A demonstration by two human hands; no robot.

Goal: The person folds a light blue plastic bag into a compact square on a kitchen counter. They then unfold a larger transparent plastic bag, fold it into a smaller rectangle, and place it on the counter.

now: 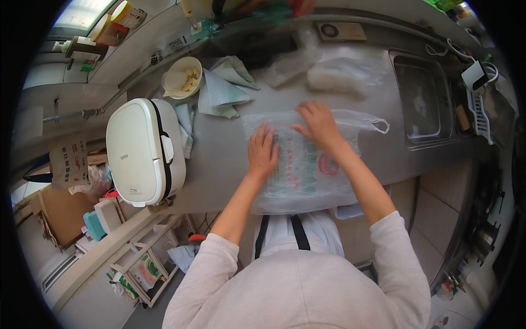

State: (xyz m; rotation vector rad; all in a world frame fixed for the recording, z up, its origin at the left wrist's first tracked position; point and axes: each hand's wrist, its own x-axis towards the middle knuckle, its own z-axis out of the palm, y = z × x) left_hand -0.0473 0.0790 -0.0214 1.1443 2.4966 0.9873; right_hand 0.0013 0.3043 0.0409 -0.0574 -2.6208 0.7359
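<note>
A clear plastic carrier bag (296,186) with red and green print lies spread flat on the metal counter, its lower edge along the counter's front. One of its loop handles (379,125) points right. My left hand (263,149) rests on the bag's left part, fingers stretched out. Over the bag's upper middle is my right hand (319,125), with its thumb and fingers apart and nothing seen in them. Whether its fingertips press on the plastic, I cannot tell. Beyond the bag lie crumpled clear plastic bags (345,75), somewhat blurred.
A white rice cooker (139,151) stands at the left. Behind it are a bowl (174,77) of pale yellow pieces and folded cloths (222,94). A sink (422,98) is set into the counter at the right, with a white rack (480,112) beside it.
</note>
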